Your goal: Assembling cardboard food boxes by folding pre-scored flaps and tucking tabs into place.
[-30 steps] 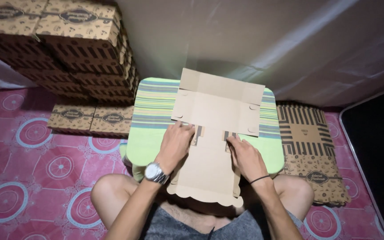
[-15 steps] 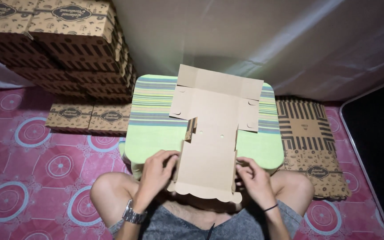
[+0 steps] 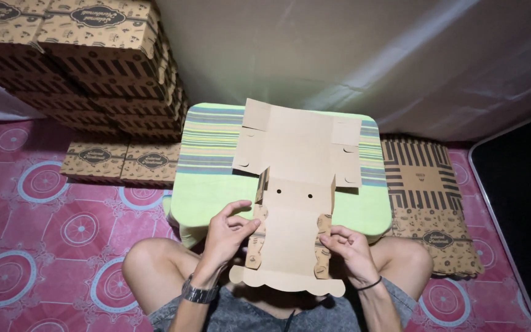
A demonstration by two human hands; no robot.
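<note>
Sitting behind the green striped counter (image 3: 216, 197), the person's left hand (image 3: 228, 230) and right hand (image 3: 346, 245) each pinch a side flap of the flat cardboard box blank (image 3: 296, 166), folding both upward while its far half lies flat for support.

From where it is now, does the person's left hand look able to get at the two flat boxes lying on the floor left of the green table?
Probably yes. The left hand is at the cardboard blank's left flap, and only bare floor mat lies between it and the flat boxes.
</note>
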